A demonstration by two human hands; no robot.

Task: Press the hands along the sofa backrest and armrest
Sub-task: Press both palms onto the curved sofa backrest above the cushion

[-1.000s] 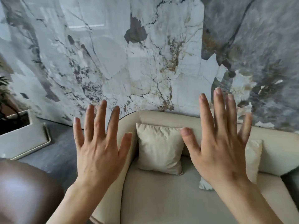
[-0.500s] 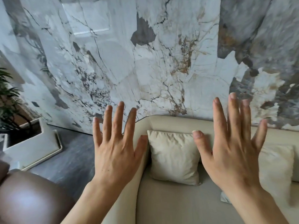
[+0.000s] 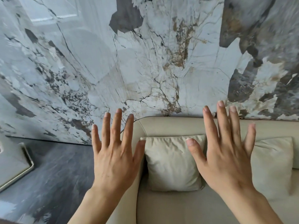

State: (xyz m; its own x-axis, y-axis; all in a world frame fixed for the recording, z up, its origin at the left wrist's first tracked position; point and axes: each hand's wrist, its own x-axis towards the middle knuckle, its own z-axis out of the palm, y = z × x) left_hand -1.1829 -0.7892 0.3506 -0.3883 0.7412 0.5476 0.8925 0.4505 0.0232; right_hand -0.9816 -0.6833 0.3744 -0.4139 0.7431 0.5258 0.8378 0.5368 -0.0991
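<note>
A beige sofa stands against a marble wall. Its backrest (image 3: 174, 126) runs along the wall, and its left armrest (image 3: 127, 206) curves down toward me. My left hand (image 3: 113, 157) is raised, palm away, fingers spread, in front of the armrest's upper corner. My right hand (image 3: 226, 157) is also raised and spread, held in the air before the backrest and between two cushions. Neither hand holds anything, and neither visibly touches the sofa.
A cream cushion (image 3: 171, 162) leans on the backrest between my hands, and a second cushion (image 3: 273, 165) sits to the right. The marble wall (image 3: 145, 62) rises behind. Dark grey floor (image 3: 53, 175) lies left of the sofa, with a white planter box (image 3: 14, 165) at the left edge.
The view has shifted toward the sofa, which now sits lower and more centred. The brown object and plant at the left have left the view. Both hands stay raised and spread.
</note>
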